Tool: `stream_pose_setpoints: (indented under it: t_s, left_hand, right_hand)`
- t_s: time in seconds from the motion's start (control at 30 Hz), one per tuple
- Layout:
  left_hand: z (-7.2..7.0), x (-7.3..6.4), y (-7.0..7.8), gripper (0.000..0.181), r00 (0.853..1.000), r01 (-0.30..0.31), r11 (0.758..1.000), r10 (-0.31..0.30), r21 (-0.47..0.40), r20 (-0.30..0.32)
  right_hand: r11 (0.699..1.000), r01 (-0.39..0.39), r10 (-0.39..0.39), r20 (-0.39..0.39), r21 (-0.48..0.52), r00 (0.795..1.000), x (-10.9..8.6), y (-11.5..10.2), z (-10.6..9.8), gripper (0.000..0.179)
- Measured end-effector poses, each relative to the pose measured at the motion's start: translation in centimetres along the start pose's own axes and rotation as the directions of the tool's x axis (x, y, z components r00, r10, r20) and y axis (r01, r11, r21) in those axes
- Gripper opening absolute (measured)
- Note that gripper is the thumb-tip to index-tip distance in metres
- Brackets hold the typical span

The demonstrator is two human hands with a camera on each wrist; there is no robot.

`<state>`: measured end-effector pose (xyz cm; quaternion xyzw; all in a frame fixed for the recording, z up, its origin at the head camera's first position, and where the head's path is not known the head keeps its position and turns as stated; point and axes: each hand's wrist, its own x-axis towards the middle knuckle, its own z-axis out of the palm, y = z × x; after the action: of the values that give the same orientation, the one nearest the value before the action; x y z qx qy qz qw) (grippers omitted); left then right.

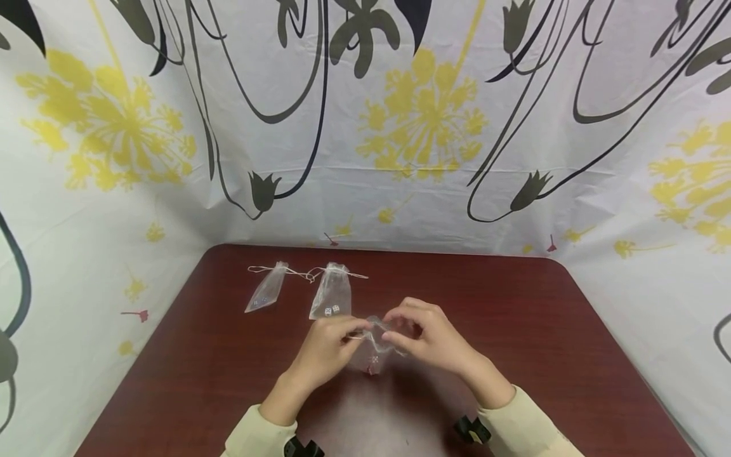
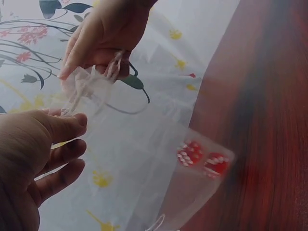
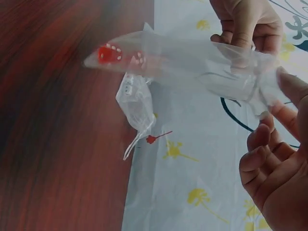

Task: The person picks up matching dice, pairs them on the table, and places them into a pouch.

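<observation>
A sheer drawstring pouch (image 1: 377,348) hangs between my two hands, with two red dice (image 2: 190,153) with white pips at its bottom end. My left hand (image 1: 324,348) pinches the gathered mouth of the pouch between thumb and forefinger. On the other side of the mouth, my right hand (image 1: 431,333) also grips the thin fabric with thumb and fingertips. White cord loops (image 2: 115,65) show by the right hand's fingers in the left wrist view. The pouch's lower part slants away from both hands, above the table.
Two more sheer pouches lie on the dark red table (image 1: 514,330). The nearer pouch (image 1: 334,289) holds white dice (image 1: 332,310); the other pouch (image 1: 268,289) holds small dice at its lower end. Their white cords spread sideways. A patterned cloth (image 1: 320,209) hangs behind the table.
</observation>
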<state>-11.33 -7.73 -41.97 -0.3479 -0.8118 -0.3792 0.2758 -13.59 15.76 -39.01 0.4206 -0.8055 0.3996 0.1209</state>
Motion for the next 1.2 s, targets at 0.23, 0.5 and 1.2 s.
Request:
stream_pose_setpoints:
  t_s: [0.23,0.5,1.2]
  left_hand:
    - [0.0,-0.2,-0.4,0.02,1.0,0.008,0.999,-0.008,-0.037,-0.006]
    - [0.0,-0.2,-0.3,0.016,0.998,0.063,0.994,-0.064,-0.088,-0.003]
    - [-0.2,0.4,-0.6,0.019,0.934,0.013,0.973,-0.094,-0.232,-0.345]
  right_hand:
    - [0.997,-0.076,0.076,0.081,0.002,0.994,-0.9,0.8,0.0,0.037]
    - [0.992,-0.118,0.11,0.155,0.046,0.982,-1.6,1.3,0.1,0.015]
    - [1.0,-0.008,0.006,-0.107,-0.02,0.994,-1.0,1.0,-0.9,0.016]
